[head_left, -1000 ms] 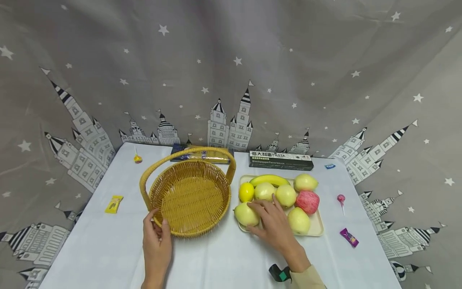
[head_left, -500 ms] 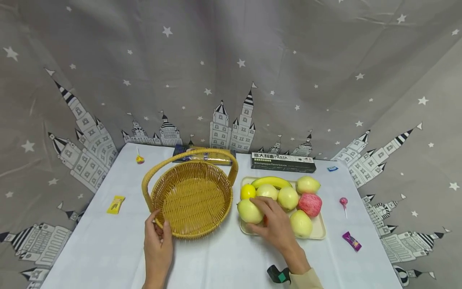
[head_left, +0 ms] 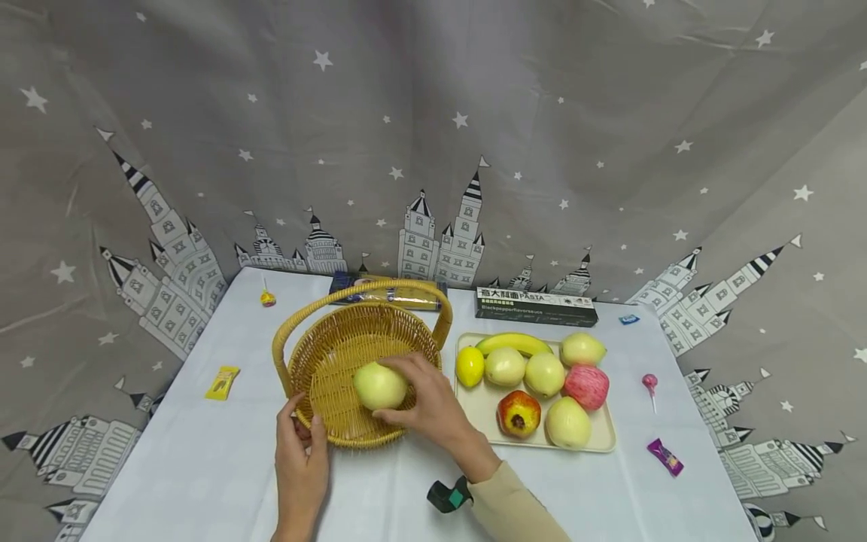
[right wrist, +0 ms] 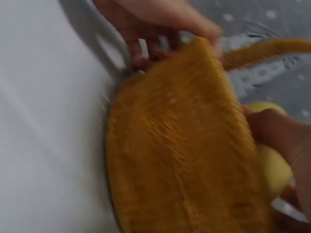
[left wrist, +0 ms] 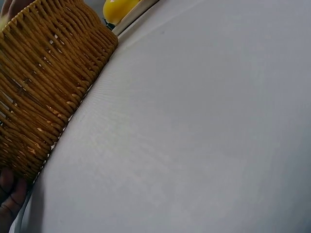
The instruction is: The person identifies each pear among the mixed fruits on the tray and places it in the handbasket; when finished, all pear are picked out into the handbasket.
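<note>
My left hand (head_left: 301, 459) grips the near left rim of a round wicker basket (head_left: 325, 339) with a tall handle. In my right hand (head_left: 433, 403) is a pale green pear (head_left: 379, 386), held between thumb and fingers over the basket's inside. Whether the pear touches the basket floor I cannot tell. The right wrist view is blurred; there the pear (right wrist: 274, 170) shows past the basket wall (right wrist: 180, 145). In the left wrist view, fingertips (left wrist: 14, 199) touch the woven side (left wrist: 53, 73).
Right of the basket, a cream tray (head_left: 603, 433) bears a banana (head_left: 515, 344), a lemon (head_left: 470, 366), a pomegranate (head_left: 518, 414), a red apple (head_left: 587, 386) and several pale green fruits. Behind stand a pasta box (head_left: 535, 306) and a pasta packet (head_left: 413, 296). Sweets lie at both sides.
My right hand has lifted the pear from the tray and carried it left over the basket, uncovering the pomegranate. My left hand keeps its grip on the rim.
</note>
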A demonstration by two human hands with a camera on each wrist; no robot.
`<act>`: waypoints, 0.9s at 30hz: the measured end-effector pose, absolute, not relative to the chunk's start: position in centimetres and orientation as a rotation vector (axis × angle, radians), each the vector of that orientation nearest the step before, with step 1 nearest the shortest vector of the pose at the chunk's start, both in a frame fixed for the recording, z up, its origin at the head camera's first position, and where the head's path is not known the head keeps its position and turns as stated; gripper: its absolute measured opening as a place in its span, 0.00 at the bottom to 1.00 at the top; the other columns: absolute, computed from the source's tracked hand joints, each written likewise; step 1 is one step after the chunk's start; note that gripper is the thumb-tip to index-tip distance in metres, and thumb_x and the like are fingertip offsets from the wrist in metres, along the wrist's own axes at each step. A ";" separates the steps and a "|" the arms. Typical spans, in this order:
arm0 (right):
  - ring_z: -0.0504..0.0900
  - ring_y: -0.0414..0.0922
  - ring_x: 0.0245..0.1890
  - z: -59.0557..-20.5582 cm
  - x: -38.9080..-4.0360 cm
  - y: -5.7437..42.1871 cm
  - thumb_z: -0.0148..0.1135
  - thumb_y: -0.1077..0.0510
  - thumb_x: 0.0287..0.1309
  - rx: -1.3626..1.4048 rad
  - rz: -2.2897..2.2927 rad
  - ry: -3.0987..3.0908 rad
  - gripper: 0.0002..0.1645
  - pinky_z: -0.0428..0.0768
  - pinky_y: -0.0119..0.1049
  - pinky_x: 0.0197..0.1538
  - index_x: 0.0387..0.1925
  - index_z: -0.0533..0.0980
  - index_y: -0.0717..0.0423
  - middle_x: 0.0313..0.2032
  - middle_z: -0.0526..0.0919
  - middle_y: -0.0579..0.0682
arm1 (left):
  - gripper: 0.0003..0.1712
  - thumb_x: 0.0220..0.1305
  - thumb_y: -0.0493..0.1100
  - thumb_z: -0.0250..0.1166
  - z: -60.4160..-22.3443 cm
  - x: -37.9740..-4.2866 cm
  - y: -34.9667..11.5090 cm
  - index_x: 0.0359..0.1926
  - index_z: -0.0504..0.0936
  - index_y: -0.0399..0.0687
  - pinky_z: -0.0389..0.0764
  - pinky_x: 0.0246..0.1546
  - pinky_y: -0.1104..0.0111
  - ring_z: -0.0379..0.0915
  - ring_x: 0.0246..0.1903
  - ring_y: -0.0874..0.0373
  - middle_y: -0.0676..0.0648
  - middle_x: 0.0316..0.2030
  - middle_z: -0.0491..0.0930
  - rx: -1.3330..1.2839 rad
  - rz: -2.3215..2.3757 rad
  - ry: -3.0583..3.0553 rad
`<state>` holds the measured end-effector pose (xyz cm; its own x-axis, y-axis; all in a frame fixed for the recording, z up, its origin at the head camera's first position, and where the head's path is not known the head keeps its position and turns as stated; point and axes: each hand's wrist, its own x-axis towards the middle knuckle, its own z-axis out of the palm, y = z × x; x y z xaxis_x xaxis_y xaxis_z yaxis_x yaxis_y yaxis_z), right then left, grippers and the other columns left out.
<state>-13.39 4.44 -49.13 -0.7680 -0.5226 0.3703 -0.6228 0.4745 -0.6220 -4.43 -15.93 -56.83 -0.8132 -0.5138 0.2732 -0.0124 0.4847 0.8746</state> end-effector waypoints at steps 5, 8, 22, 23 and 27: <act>0.75 0.37 0.55 -49.4 -13.8 0.8 0.79 0.40 0.44 1.025 1.074 -2.782 0.45 0.74 0.41 0.58 0.65 0.72 0.40 0.57 0.75 0.39 | 0.27 0.74 0.41 0.55 -56.9 -4.5 -16.0 0.71 0.63 0.53 0.70 0.33 0.81 0.64 0.29 0.62 0.51 0.32 0.66 0.409 -1.280 -2.225; 0.75 0.36 0.53 -49.1 -14.1 -0.7 0.79 0.39 0.43 1.033 1.059 -2.850 0.44 0.75 0.38 0.55 0.64 0.73 0.41 0.55 0.77 0.39 | 0.27 0.74 0.40 0.55 -56.8 -4.6 -16.0 0.71 0.63 0.53 0.69 0.33 0.81 0.63 0.29 0.63 0.51 0.32 0.66 0.401 -1.275 -2.218; 0.74 0.34 0.52 -49.6 -14.5 -2.7 0.73 0.34 0.47 1.174 1.157 -2.871 0.45 0.75 0.30 0.52 0.65 0.72 0.45 0.57 0.76 0.39 | 0.27 0.75 0.44 0.54 -56.7 -4.6 -16.3 0.72 0.63 0.53 0.70 0.34 0.80 0.67 0.32 0.63 0.50 0.41 0.72 0.383 -1.297 -2.211; 0.74 0.35 0.54 -49.6 -14.4 -2.2 0.73 0.34 0.47 1.162 1.168 -2.880 0.45 0.75 0.31 0.54 0.65 0.72 0.44 0.58 0.75 0.40 | 0.27 0.75 0.44 0.54 -56.8 -4.5 -16.2 0.72 0.62 0.53 0.70 0.34 0.80 0.67 0.32 0.63 0.51 0.40 0.72 0.381 -1.299 -2.216; 0.77 0.42 0.57 -48.9 -14.4 0.0 0.74 0.38 0.48 1.117 1.262 -2.829 0.44 0.77 0.36 0.56 0.66 0.71 0.43 0.61 0.74 0.41 | 0.27 0.75 0.44 0.54 -56.9 -4.3 -16.1 0.71 0.63 0.52 0.70 0.33 0.80 0.67 0.31 0.63 0.50 0.38 0.71 0.378 -1.293 -2.215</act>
<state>-14.42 0.01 -48.94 -0.7597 -0.6372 0.1294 -0.5220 0.4791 -0.7057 -4.29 -16.12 -56.88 -0.8134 -0.4915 0.3113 0.0294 0.4997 0.8657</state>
